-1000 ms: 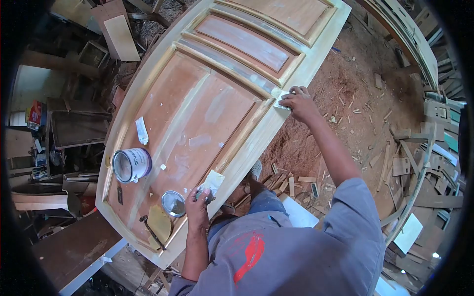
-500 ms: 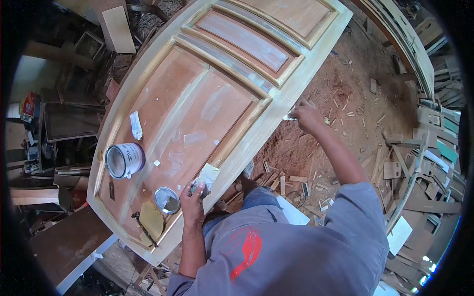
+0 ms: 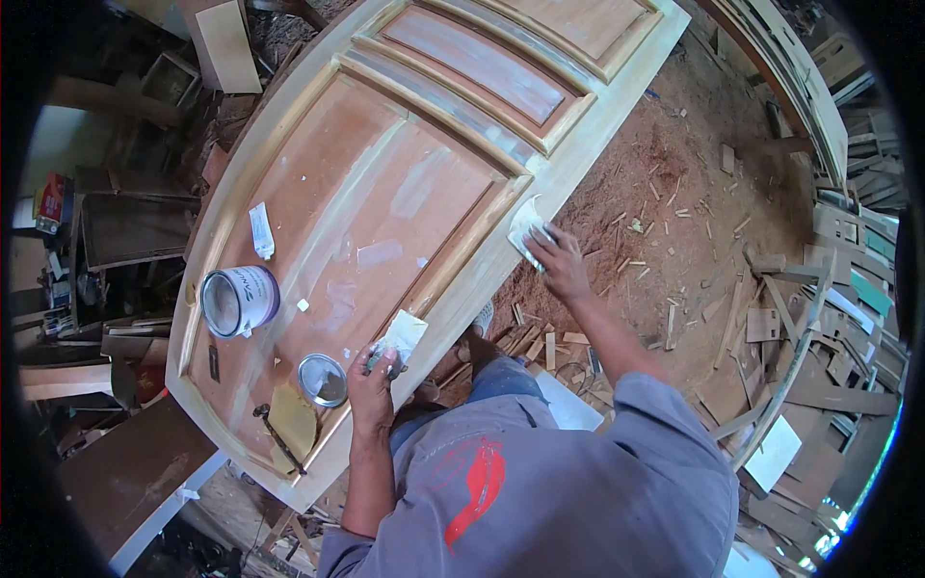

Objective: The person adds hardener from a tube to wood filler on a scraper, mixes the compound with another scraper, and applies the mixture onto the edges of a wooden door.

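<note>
A wooden panelled door (image 3: 462, 279) lies flat before me, with smears of pale filler on its panels. My left hand (image 3: 371, 383), over the door's near edge, is closed on a pale square card (image 3: 405, 333) with some filler on it. My right hand (image 3: 559, 262) grips a pale flat spreader (image 3: 528, 229), which lies against the door's near side rail below the corner of the large panel. Close to my left hand is a round lid (image 3: 323, 380) with grey paste in it. An open can (image 3: 241, 302) stands farther left on the panel.
On the door also lie a white tube (image 3: 261, 231), a yellowish sheet (image 3: 293, 421) and a dark hammer-like tool (image 3: 279, 441). Wood scraps and sawdust cover the floor (image 3: 665, 212) to the right. Stacked boards (image 3: 848, 328) stand along the right side.
My right hand has moved left and down from beyond the door's edge, bringing the spreader onto the side rail. My left hand has stayed almost in place, holding the card.
</note>
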### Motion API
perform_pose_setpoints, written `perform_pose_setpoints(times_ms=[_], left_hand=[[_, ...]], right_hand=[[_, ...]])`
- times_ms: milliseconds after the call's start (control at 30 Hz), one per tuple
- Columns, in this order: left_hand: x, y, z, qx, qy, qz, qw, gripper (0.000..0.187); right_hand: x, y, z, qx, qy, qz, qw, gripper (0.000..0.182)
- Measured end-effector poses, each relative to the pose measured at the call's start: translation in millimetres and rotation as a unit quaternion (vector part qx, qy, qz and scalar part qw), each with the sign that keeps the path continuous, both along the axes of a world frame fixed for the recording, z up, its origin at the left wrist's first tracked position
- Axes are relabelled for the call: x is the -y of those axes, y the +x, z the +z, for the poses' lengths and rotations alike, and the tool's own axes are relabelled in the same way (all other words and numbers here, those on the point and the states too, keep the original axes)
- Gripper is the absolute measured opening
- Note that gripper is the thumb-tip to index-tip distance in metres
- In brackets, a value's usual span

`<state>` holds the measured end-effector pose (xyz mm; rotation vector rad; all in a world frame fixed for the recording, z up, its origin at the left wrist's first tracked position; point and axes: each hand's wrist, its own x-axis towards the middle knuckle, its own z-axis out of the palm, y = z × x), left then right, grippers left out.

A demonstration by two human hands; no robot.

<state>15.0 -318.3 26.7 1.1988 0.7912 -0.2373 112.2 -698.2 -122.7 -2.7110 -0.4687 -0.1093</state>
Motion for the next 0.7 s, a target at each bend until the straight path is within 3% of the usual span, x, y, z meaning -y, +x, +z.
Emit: perform_pose_setpoints(times_ms=[133, 167, 267, 400, 533, 700], left_hand=[[-4.1, -5.0, -0.5, 0.010, -0.002, 0.021, 1.000, 0.025], [-5.8, -5.2, -1.7, 0.014, -0.004, 0.020, 1.000, 0.025], [-8.8, -9.9, -8.5, 0.014, -0.002, 0.016, 1.000, 0.025], [-4.0, -9.6, -11.0, 0.000, -0.006, 0.006, 1.000, 0.027], [-5.5, -12.6, -7.5, 0.000, -0.004, 0.014, 1.000, 0.028], [-16.0, -20.1, 2.8, 0.002, -0.014, 0.041, 0.999, 0.028]], right_hand=[[-0.4, -38.3, 31.6, -0.061, -0.023, 0.016, 0.998, 0.062], [2.7, -37.8, 46.1, -0.094, -0.009, 0.013, 0.995, 0.054], [20.1, 4.2, 71.4, -0.135, -0.014, -0.147, 0.980, 0.047], [70.0, 111.5, 55.4, -0.019, -0.087, -0.199, 0.976, 0.029], [61.1, 171.2, 72.1, -0.124, -0.090, -0.225, 0.962, 0.029], [43.8, 165.0, 51.9, -0.183, -0.054, -0.171, 0.966, 0.029]])
